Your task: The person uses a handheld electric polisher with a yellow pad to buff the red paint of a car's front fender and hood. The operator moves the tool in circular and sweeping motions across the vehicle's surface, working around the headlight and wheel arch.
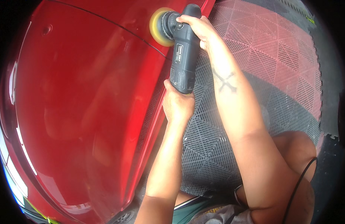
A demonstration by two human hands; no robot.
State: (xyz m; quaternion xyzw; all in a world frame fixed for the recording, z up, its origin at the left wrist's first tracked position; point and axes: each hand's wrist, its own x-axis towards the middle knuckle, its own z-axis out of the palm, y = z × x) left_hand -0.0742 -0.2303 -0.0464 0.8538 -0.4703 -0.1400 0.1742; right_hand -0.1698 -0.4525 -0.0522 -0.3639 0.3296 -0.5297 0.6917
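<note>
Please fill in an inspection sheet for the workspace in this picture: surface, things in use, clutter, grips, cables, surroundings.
Surface: glossy red car panel with reflections and a dark seam.
Things in use: black polisher; its yellow pad faces the panel, contact cannot be confirmed.
Clutter: small pale specks on the grey floor tiles.
Grips: left grip around the polisher's lower end; right grip around its head end.
Cables: thin black cable by the right upper arm; whether it feeds the polisher cannot be told.
Surroundings: pinkish-red floor tiles at upper right.
</note>
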